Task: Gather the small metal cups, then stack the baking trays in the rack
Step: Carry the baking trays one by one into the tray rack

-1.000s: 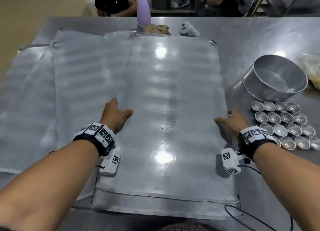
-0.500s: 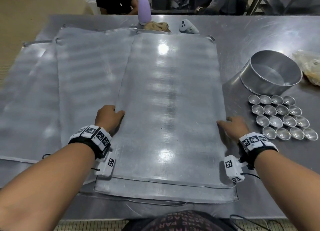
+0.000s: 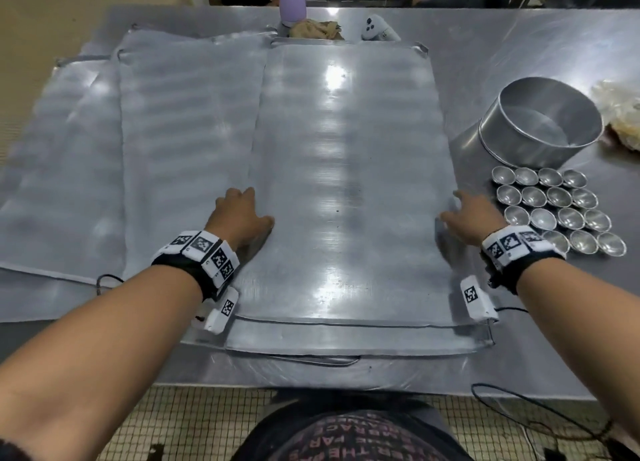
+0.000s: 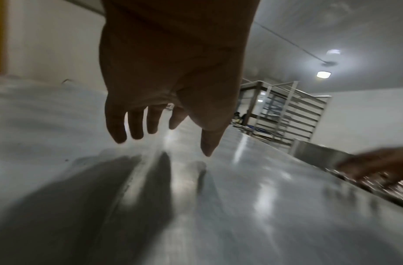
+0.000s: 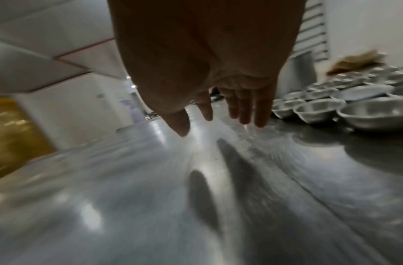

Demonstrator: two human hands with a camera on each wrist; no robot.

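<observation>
Both hands lifted off top tray [image 3: 349, 183] | left hand [image 3: 239, 218], right hand [image 3: 467, 220] hovering | fingers loosely spread, grasping nothing

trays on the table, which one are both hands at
The rightmost tray, topping its stack: left hand at its left edge, right hand at its right edge. The other trays lie untouched further left.

Flat metal baking trays [image 3: 349, 183] lie overlapping across the bench; small shiny metal cups [image 3: 557, 211] sit upright in rows right of them.
</observation>
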